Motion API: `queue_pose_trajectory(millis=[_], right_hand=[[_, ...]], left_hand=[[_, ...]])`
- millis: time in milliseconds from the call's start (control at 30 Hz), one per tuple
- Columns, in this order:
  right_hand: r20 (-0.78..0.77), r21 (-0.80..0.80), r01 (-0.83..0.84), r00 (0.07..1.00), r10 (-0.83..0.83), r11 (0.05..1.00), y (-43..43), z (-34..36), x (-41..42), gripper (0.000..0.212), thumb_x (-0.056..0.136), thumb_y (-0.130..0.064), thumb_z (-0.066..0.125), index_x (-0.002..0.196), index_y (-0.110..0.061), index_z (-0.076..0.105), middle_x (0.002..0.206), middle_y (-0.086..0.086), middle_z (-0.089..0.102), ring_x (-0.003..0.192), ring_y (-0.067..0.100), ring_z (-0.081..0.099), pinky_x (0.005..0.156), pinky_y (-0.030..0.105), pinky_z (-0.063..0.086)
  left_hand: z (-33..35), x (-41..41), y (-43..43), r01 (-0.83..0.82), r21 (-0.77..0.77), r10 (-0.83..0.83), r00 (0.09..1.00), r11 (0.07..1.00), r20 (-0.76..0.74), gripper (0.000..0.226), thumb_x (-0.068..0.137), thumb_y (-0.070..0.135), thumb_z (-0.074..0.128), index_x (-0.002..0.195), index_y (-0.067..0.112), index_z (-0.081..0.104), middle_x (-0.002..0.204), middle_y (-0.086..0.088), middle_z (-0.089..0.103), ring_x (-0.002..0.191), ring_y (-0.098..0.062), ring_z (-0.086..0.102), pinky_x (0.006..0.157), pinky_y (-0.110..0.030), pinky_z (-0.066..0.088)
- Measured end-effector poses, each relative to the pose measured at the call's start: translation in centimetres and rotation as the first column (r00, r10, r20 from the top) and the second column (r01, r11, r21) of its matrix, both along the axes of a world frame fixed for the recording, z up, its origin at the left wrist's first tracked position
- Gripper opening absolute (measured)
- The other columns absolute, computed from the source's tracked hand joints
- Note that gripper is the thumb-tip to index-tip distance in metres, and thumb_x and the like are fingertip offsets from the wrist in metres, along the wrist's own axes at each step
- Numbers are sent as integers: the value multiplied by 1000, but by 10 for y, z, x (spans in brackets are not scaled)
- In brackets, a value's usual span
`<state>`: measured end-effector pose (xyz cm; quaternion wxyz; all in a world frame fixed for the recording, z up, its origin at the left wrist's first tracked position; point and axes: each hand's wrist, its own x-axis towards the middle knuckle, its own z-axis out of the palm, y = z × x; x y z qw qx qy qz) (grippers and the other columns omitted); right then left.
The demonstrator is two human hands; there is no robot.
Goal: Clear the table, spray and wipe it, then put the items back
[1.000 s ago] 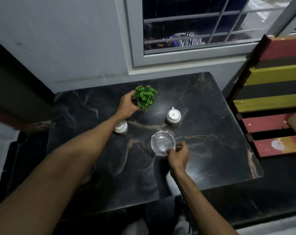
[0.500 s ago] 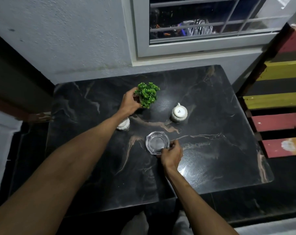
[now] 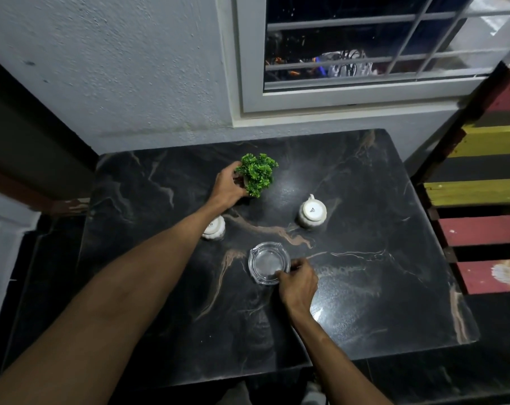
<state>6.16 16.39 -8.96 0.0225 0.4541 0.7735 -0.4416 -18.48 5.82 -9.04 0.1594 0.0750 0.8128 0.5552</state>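
The left hand (image 3: 228, 185) is curled around the base of a small bushy green artificial plant (image 3: 258, 174), fingers closed on its pot, which is almost wholly hidden by the leaves and the hand; it sits toward the far edge of the black marble-patterned square table (image 3: 379, 287), a little left of centre. The right hand (image 3: 299, 285) pinches the near right rim of a clear round glass ashtray (image 3: 269, 263), thumb and fingertips closed on its edge, the ashtray lying flat near the middle of the table. Between the two, a white ribbed ceramic cup (image 3: 312, 213) stands upside down toward the right, its handle pointing to the far edge and a small dark mark printed on its base, too small to read. A second white ribbed cup (image 3: 214, 228) sits under the left forearm, half covered, with a few dark letters on it that I cannot make out. Beyond the far edge rises a grey plastered wall with a white-framed barred window (image 3: 364, 54); off the right edge stands a slatted bench in red, yellow and black (image 3: 487, 200), cut off by the frame.
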Motion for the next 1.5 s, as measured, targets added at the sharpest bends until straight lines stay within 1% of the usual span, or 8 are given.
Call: queue_pose_trajectory(millis=[167, 400, 533, 700, 967, 1100, 1367, 1500], right_hand=[[15, -17, -8, 1000, 9, 1000, 5, -1, 1, 25, 75, -11, 81, 90, -14, 62, 87, 1, 67, 85, 20, 64, 62, 21, 36], [-27, 153, -88, 995, 93, 984, 10, 0, -6, 49, 78, -58, 75, 107, -22, 59, 111, -2, 52, 105, 20, 53, 83, 39, 50], [-80, 278, -131, 984, 159, 951, 14, 4, -23, 43, 85, -58, 66, 108, -22, 60, 113, 0, 51, 107, 20, 49, 85, 40, 51], [-104, 321, -188, 967, 232, 928, 16, 9, -41, 35, 89, -48, 65, 109, -20, 63, 118, 4, 53, 110, 22, 49, 90, 42, 50], [-123, 336, -262, 940, 318, 905, 23, 11, -49, 31, 91, -36, 67, 115, -16, 63, 126, 5, 51, 116, 23, 47, 94, 41, 49], [-155, 349, -280, 924, 349, 894, 27, 13, -46, 25, 91, -31, 67, 111, -15, 64, 122, 5, 53, 115, 23, 48, 94, 39, 48], [-211, 375, -424, 827, 521, 824, 45, 40, -40, 25, 93, -22, 65, 117, -14, 64, 124, 3, 56, 116, 19, 53, 94, 27, 43], [-239, 488, -456, 750, 617, 744, 71, 87, -46, 27, 97, -19, 58, 124, -15, 60, 125, 4, 58, 118, 21, 54, 96, 33, 46]], left_hand=[[-7, -3, 8, 4, 3, -4, 1000, 1000, 21, 72, 61, -3, 94, 125, 10, 64, 112, -6, 72, 106, -19, 67, 101, -37, 55], [-19, 0, 15, -20, -23, 22, 998, 1000, 63, 70, 61, -8, 92, 124, 5, 63, 109, -7, 72, 101, -18, 67, 93, -29, 55], [-19, -2, 15, -18, -49, 21, 998, 999, 64, 75, 63, -11, 90, 130, 2, 60, 110, -5, 69, 93, -8, 65, 80, -9, 52], [-21, -4, 12, 5, -111, 4, 996, 994, 84, 90, 57, -3, 95, 137, 11, 56, 122, -10, 72, 113, -26, 68, 101, -42, 57], [-20, -7, 6, 9, -139, 13, 988, 990, 156, 104, 43, 4, 100, 135, 15, 53, 124, -10, 69, 115, -27, 67, 99, -46, 58], [1, 1, 3, 35, -75, -13, 960, 997, 279, 102, 56, -26, 83, 144, 5, 41, 126, -15, 61, 115, -29, 62, 95, -45, 56], [43, 43, -36, -38, -230, 64, 992, 972, 107, 82, 76, -13, 72, 149, 13, 43, 150, -14, 50, 137, -29, 48, 96, -29, 47], [91, 84, -38, -130, -263, 80, 978, 956, -192, 77, 83, -1, 70, 151, 20, 41, 162, -6, 36, 150, -25, 35, 122, -44, 36]])
